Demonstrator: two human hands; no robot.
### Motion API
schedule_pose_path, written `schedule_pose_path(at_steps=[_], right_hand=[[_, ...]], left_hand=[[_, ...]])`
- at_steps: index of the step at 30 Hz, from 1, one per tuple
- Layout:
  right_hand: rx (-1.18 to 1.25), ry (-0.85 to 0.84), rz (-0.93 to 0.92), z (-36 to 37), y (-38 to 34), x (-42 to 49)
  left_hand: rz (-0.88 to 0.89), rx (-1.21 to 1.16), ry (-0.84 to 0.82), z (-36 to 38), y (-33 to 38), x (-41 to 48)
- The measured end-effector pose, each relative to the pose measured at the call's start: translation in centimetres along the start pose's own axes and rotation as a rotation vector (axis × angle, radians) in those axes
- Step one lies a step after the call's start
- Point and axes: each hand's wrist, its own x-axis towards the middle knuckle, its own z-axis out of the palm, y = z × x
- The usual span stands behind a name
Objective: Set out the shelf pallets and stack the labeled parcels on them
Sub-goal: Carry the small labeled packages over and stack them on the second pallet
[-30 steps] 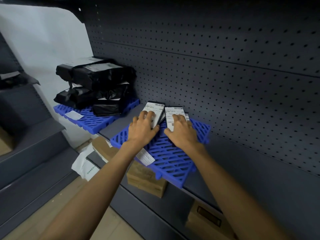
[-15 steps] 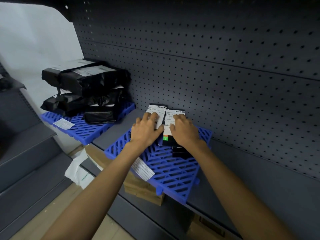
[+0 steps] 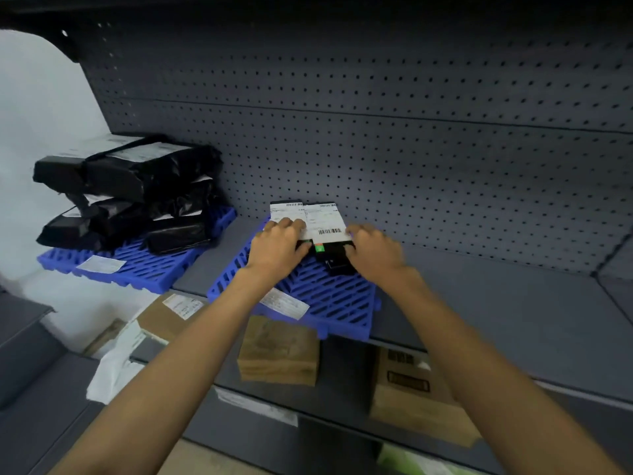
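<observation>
A blue slatted pallet [image 3: 329, 296] lies on the grey shelf in front of me. Two flat black parcels with white barcode labels sit side by side at its back, against the pegboard: the left parcel [image 3: 286, 210] and the right parcel [image 3: 325, 222]. My left hand [image 3: 275, 250] lies over the left parcel's near half, thumb at its near end. My right hand [image 3: 373, 252] grips the right parcel's right edge with curled fingers, thumb on its near corner. Further left, a second blue pallet [image 3: 137, 269] carries a stack of black bagged parcels [image 3: 137, 183].
A dark pegboard wall [image 3: 411, 149] closes the back of the shelf. Bare grey shelf [image 3: 496, 303] runs to the right of the pallet. Below it stand cardboard boxes [image 3: 279, 351] [image 3: 407, 395], and loose white paper [image 3: 116, 365] lies at lower left.
The two parcels have slid back toward the pegboard and now sit edge to edge. My right hand has moved off the top of the right parcel to its right side.
</observation>
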Motion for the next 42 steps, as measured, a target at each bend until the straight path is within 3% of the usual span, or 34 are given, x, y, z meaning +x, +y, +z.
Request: schedule_pose_path(at_steps=[5, 11, 21, 30, 36, 42], right_hand=[[-0.074, -0.034, 0.085, -1.4, 2.0, -6.4], [-0.109, -0.021, 0.327, -3.3, 7.0, -16.0], [-0.132, 0.053, 0.737, -8.5, 19.5, -34.8], [-0.161, 0.022, 1.037, -13.7, 31.8, -56.5], [-0.187, 0.026, 1.204, -16.5, 39.2, -69.5], [-0.159, 0.014, 1.272, -16.9, 46.3, -76.0]], left_hand=[[0.166, -0.003, -0.001, -0.6, 2.4, -2.5], [0.349, -0.064, -0.009, 0.2, 10.5, -4.9], [0.737, -0.196, -0.081, 1.0, 32.5, -11.3], [1.013, -0.341, -0.143, 2.2, 56.2, -22.7], [1.137, -0.374, -0.179, 3.7, 69.3, -30.5], [1.206, -0.377, -0.232, 6.3, 78.9, -33.9]])
